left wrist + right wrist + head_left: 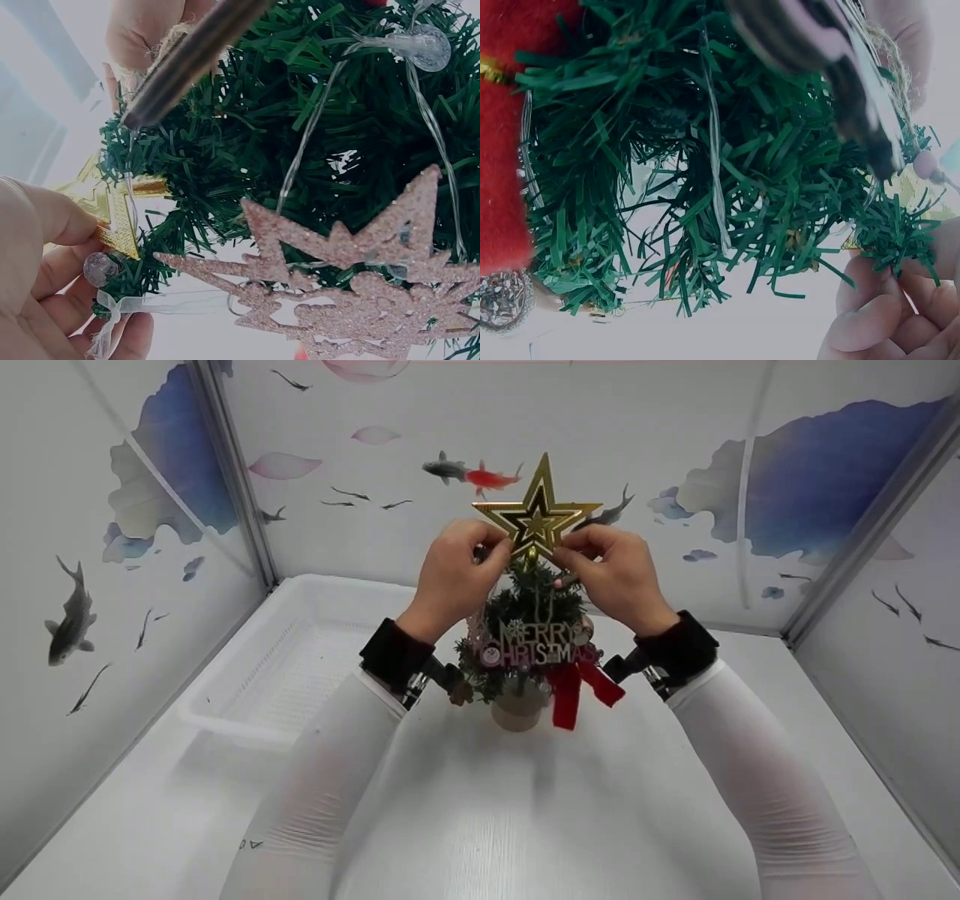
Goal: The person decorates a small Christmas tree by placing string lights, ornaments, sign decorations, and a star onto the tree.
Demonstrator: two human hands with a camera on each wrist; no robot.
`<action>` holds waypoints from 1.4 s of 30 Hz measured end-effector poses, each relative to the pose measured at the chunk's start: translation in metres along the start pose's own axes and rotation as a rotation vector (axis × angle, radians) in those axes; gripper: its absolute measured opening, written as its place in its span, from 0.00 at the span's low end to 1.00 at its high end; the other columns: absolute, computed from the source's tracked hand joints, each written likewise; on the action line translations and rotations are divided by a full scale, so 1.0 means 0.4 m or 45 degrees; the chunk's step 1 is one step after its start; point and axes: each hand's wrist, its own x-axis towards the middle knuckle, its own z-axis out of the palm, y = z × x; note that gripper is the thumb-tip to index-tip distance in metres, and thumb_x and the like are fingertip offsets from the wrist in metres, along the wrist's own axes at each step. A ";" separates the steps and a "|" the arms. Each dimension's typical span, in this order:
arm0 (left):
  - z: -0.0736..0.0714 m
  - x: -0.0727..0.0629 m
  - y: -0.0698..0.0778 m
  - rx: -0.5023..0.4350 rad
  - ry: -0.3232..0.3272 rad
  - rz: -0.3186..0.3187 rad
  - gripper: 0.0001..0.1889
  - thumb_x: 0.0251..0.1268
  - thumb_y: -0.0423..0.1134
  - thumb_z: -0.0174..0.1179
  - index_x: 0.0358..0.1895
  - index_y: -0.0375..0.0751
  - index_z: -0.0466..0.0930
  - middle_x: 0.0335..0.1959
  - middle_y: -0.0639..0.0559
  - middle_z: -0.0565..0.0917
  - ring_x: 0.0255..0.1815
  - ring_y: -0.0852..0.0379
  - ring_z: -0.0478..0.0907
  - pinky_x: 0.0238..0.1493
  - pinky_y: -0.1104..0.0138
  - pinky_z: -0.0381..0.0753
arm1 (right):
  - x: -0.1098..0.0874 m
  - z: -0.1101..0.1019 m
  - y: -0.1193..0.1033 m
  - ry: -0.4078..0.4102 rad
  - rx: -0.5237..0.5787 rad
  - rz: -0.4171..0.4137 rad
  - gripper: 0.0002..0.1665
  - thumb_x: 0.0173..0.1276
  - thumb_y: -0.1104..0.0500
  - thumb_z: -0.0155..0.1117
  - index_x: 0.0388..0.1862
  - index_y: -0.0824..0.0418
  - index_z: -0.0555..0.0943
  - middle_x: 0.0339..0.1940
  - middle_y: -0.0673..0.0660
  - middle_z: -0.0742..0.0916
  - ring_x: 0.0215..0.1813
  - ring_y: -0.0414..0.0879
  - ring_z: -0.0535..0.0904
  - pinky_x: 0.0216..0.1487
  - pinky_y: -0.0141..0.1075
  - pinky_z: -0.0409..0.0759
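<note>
A gold star [537, 514] stands at the top of a small green Christmas tree [525, 592]. My left hand [461, 566] pinches the star's lower left point between thumb and fingers; the left wrist view shows the thumb on the gold edge. At the lower right point, my right hand [619, 574] pinches the star. A "Merry Christmas" sign [536, 645] hangs on the tree's front, with a red ribbon bow [566, 697] below it. A glittery pink star-shaped ornament [337, 292] and clear light bulbs [429, 49] show close up. How the star joins the tree is hidden.
Left of the tree sits a white perforated basket [247, 724] on the white table [480, 825]. The tree stands in a beige pot [516, 716]. White walls [375, 540] printed with fish enclose the table at the back and both sides.
</note>
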 end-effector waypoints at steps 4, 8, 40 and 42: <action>0.000 0.004 -0.001 0.008 -0.005 0.001 0.07 0.68 0.41 0.57 0.38 0.45 0.84 0.35 0.54 0.83 0.41 0.57 0.75 0.50 0.65 0.71 | 0.000 -0.001 0.000 0.004 0.021 -0.004 0.10 0.65 0.52 0.68 0.39 0.56 0.87 0.32 0.50 0.88 0.33 0.38 0.81 0.36 0.28 0.76; 0.002 0.007 -0.002 0.020 -0.002 0.006 0.08 0.69 0.42 0.57 0.38 0.46 0.84 0.35 0.54 0.83 0.42 0.57 0.76 0.51 0.65 0.71 | 0.000 -0.001 -0.001 0.016 0.019 -0.011 0.10 0.65 0.52 0.68 0.39 0.56 0.87 0.33 0.50 0.88 0.33 0.38 0.81 0.36 0.29 0.76; -0.016 -0.031 -0.006 -0.134 0.102 -0.023 0.17 0.67 0.51 0.58 0.51 0.44 0.81 0.46 0.52 0.80 0.49 0.60 0.75 0.51 0.65 0.74 | -0.034 -0.020 -0.063 0.031 0.079 0.098 0.16 0.72 0.54 0.59 0.51 0.62 0.83 0.39 0.58 0.85 0.39 0.45 0.78 0.35 0.29 0.73; -0.024 -0.047 -0.013 -0.132 0.124 -0.034 0.20 0.68 0.53 0.57 0.55 0.43 0.79 0.50 0.51 0.80 0.53 0.61 0.74 0.56 0.65 0.73 | -0.045 -0.028 -0.051 0.044 0.097 0.112 0.16 0.72 0.53 0.59 0.52 0.61 0.82 0.43 0.58 0.85 0.41 0.43 0.78 0.34 0.28 0.76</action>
